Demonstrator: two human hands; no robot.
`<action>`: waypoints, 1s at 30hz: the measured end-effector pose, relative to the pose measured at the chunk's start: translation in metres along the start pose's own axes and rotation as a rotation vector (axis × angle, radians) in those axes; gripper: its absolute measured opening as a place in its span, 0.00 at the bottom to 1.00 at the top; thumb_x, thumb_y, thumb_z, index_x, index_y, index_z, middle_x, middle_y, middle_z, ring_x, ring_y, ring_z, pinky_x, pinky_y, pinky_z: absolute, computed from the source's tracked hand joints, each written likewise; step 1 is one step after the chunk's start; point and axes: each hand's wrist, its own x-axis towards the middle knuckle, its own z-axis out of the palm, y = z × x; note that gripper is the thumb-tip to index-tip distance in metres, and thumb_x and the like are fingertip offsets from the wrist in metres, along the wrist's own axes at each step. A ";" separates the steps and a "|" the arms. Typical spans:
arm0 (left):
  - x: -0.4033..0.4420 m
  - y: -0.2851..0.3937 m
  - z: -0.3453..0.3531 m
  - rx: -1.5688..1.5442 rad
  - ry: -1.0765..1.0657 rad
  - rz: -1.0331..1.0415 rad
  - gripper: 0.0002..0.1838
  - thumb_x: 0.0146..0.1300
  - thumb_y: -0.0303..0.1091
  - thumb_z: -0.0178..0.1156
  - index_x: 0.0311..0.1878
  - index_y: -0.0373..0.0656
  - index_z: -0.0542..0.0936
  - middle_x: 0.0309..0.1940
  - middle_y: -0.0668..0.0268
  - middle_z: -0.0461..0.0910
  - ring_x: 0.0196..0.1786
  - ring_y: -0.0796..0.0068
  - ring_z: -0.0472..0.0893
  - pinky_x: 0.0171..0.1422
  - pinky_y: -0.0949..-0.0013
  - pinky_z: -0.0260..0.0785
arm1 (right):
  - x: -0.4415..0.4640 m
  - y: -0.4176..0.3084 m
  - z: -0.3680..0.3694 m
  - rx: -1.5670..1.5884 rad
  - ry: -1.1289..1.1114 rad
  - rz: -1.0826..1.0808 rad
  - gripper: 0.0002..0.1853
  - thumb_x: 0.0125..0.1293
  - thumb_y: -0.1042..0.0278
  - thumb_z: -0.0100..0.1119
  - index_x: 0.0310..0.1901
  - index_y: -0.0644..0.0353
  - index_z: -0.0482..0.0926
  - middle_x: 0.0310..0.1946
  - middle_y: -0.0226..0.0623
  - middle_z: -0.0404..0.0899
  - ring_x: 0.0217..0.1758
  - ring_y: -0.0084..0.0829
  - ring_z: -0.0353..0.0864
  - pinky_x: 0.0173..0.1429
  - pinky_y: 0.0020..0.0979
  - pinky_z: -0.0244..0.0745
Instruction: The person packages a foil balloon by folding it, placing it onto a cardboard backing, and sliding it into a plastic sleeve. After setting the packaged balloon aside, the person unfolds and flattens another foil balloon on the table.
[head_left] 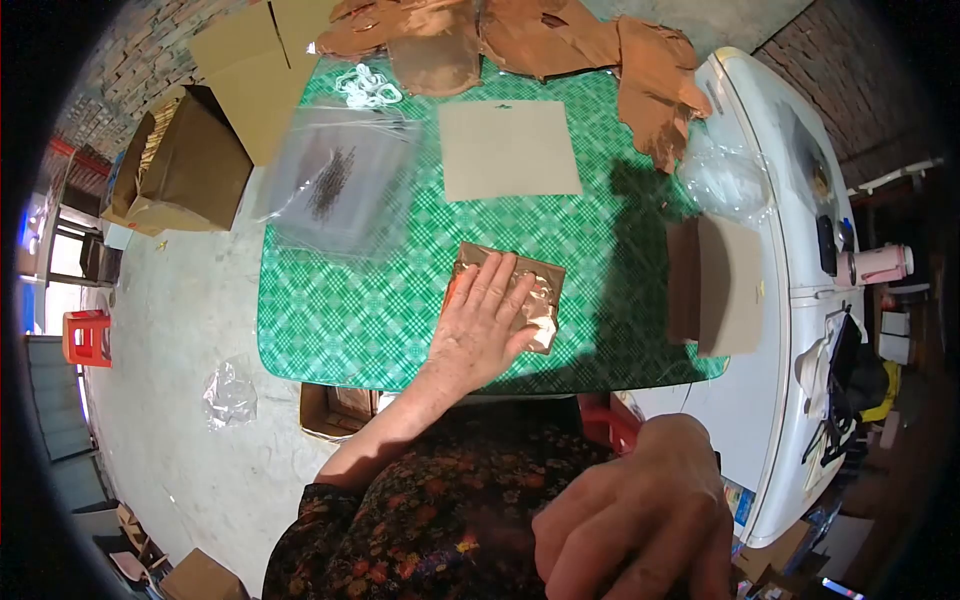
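Note:
My left hand lies flat, fingers stretched out, on a shiny copper-coloured folded packet near the front edge of the table. The packet looks like foil or glossy wrapping; part of it is hidden under the hand. My right hand is raised close to the camera, in front of my body, with its fingers curled in. Whatever it may hold is hidden. Beyond the packet, a beige card sheet lies flat on the green checked tablecloth.
Clear plastic bags are stacked at the table's left, beside white string. Brown crumpled sheets cover the far edge. A brown-and-beige board lies at the right, next to a white appliance. Cardboard boxes stand left.

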 end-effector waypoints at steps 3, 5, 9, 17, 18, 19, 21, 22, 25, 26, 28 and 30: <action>0.000 0.000 0.002 -0.002 0.003 -0.001 0.40 0.79 0.60 0.51 0.84 0.45 0.63 0.85 0.50 0.57 0.88 0.51 0.52 0.90 0.46 0.42 | -0.004 0.004 -0.019 -0.220 -0.013 -0.036 0.31 0.73 0.44 0.64 0.54 0.73 0.86 0.40 0.39 0.78 0.34 0.33 0.79 0.34 0.36 0.75; 0.001 -0.001 0.004 -0.012 0.010 -0.003 0.40 0.78 0.60 0.52 0.84 0.45 0.63 0.85 0.50 0.57 0.88 0.50 0.52 0.90 0.46 0.42 | -0.004 -0.005 -0.053 -0.547 0.063 0.171 0.20 0.68 0.56 0.67 0.49 0.67 0.86 0.37 0.39 0.81 0.37 0.36 0.82 0.39 0.38 0.79; -0.001 -0.002 0.003 -0.037 -0.005 -0.002 0.41 0.77 0.60 0.54 0.84 0.45 0.64 0.84 0.50 0.58 0.87 0.50 0.54 0.90 0.46 0.43 | -0.033 0.048 -0.151 -1.478 0.281 0.451 0.15 0.63 0.71 0.70 0.51 0.65 0.83 0.49 0.46 0.83 0.56 0.49 0.82 0.58 0.40 0.79; 0.001 -0.001 -0.001 -0.056 0.038 0.006 0.40 0.77 0.59 0.54 0.83 0.43 0.65 0.84 0.48 0.58 0.87 0.49 0.55 0.89 0.45 0.45 | -0.110 0.102 -0.259 -2.108 0.104 0.641 0.27 0.70 0.57 0.69 0.67 0.56 0.78 0.70 0.44 0.75 0.77 0.47 0.69 0.79 0.50 0.62; 0.001 -0.001 -0.002 -0.055 0.029 0.006 0.40 0.77 0.60 0.54 0.83 0.43 0.65 0.84 0.48 0.58 0.87 0.49 0.54 0.89 0.45 0.45 | -0.109 0.100 -0.257 -2.090 0.104 0.671 0.28 0.70 0.57 0.69 0.68 0.56 0.77 0.71 0.44 0.75 0.78 0.48 0.69 0.80 0.50 0.62; 0.001 -0.001 -0.001 -0.057 0.029 0.009 0.40 0.78 0.59 0.54 0.83 0.43 0.65 0.84 0.48 0.58 0.87 0.49 0.54 0.89 0.45 0.45 | -0.108 0.099 -0.255 -2.072 0.106 0.702 0.28 0.71 0.57 0.68 0.69 0.56 0.77 0.72 0.45 0.75 0.78 0.48 0.69 0.81 0.50 0.61; 0.001 -0.001 0.000 -0.058 0.035 0.014 0.40 0.78 0.59 0.54 0.83 0.42 0.65 0.84 0.47 0.58 0.87 0.49 0.54 0.89 0.45 0.44 | -0.108 0.096 -0.252 -2.062 0.105 0.699 0.28 0.72 0.57 0.68 0.69 0.57 0.78 0.71 0.45 0.76 0.77 0.49 0.71 0.80 0.50 0.62; 0.001 -0.001 -0.001 -0.057 0.029 0.014 0.40 0.78 0.59 0.53 0.83 0.42 0.65 0.84 0.47 0.58 0.87 0.49 0.54 0.89 0.45 0.44 | -0.109 0.094 -0.252 -2.069 0.101 0.665 0.27 0.72 0.57 0.68 0.68 0.57 0.78 0.70 0.45 0.78 0.75 0.49 0.73 0.79 0.50 0.64; 0.001 -0.001 -0.003 -0.048 0.015 0.011 0.40 0.79 0.60 0.52 0.83 0.42 0.64 0.84 0.47 0.58 0.87 0.49 0.53 0.90 0.46 0.44 | -0.114 0.088 -0.274 -1.873 0.202 0.574 0.25 0.69 0.55 0.69 0.63 0.58 0.81 0.66 0.47 0.79 0.71 0.49 0.75 0.76 0.50 0.68; 0.001 -0.001 -0.003 -0.042 0.009 0.009 0.40 0.79 0.60 0.51 0.83 0.42 0.64 0.84 0.47 0.58 0.88 0.49 0.53 0.90 0.46 0.43 | -0.116 0.084 -0.288 -1.771 0.251 0.547 0.24 0.68 0.54 0.70 0.61 0.58 0.82 0.65 0.48 0.80 0.70 0.49 0.76 0.75 0.51 0.69; 0.001 -0.001 -0.002 -0.010 -0.017 0.006 0.41 0.79 0.62 0.49 0.83 0.42 0.63 0.85 0.48 0.57 0.88 0.49 0.52 0.90 0.46 0.42 | -0.099 0.072 -0.312 -1.941 0.314 0.577 0.21 0.70 0.59 0.68 0.60 0.60 0.82 0.59 0.49 0.82 0.61 0.53 0.80 0.67 0.50 0.73; 0.001 -0.002 0.000 -0.011 -0.020 0.005 0.41 0.79 0.62 0.49 0.84 0.42 0.63 0.85 0.48 0.57 0.88 0.50 0.52 0.90 0.46 0.42 | -0.091 0.065 -0.346 -2.047 0.360 0.537 0.21 0.70 0.61 0.68 0.60 0.61 0.81 0.55 0.50 0.83 0.57 0.56 0.82 0.64 0.50 0.76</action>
